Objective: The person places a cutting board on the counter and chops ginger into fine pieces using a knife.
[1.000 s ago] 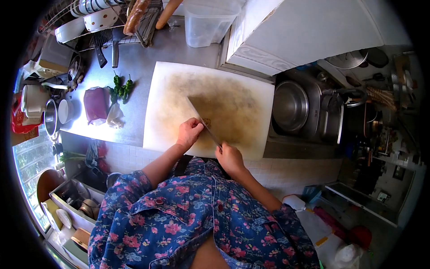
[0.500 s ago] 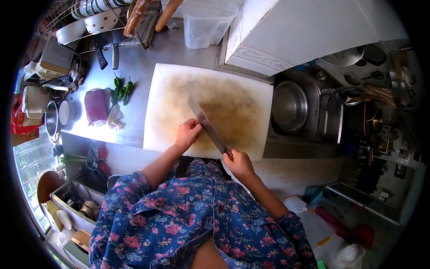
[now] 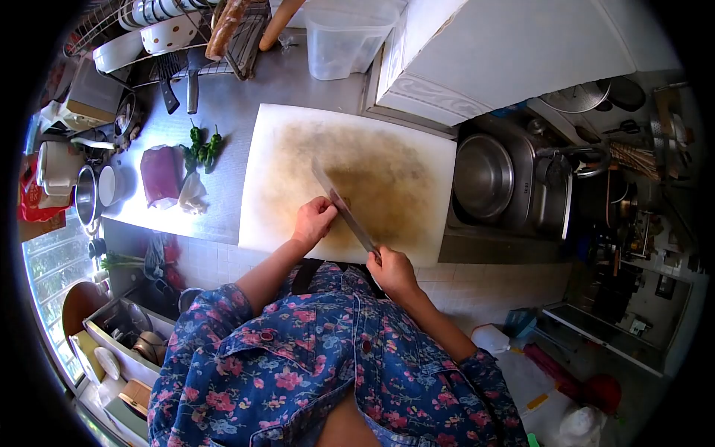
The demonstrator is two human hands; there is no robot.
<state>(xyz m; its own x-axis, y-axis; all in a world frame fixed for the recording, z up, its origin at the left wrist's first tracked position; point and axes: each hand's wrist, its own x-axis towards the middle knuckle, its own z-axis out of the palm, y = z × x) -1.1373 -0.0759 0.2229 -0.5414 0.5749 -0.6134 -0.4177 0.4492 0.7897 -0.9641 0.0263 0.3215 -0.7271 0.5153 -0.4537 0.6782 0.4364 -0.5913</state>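
My right hand [image 3: 395, 271] is wrapped round the handle of a kitchen knife [image 3: 347, 212], whose long blade slants up and to the left over a white, brown-stained cutting board [image 3: 255, 190]. Close against the left side of the blade is my left hand [image 3: 316, 219], its fingers curled and pinched together. What those fingers hold, if anything, is hidden or too small to make out. Both hands are over the near half of the board.
Left of the board lie a purple-pink packet [image 3: 161, 176], green peppers [image 3: 201, 150] and a small clear plastic bag [image 3: 193, 195]. A clear plastic tub [image 3: 339, 45] stands behind. On the right is a sink [image 3: 546, 205] with a metal basin [image 3: 483, 176]; a dish rack [image 3: 246, 56] is at back left.
My right hand and the knife handle have shifted slightly left. My left hand stays in nearly the same place, still pinched beside the blade.
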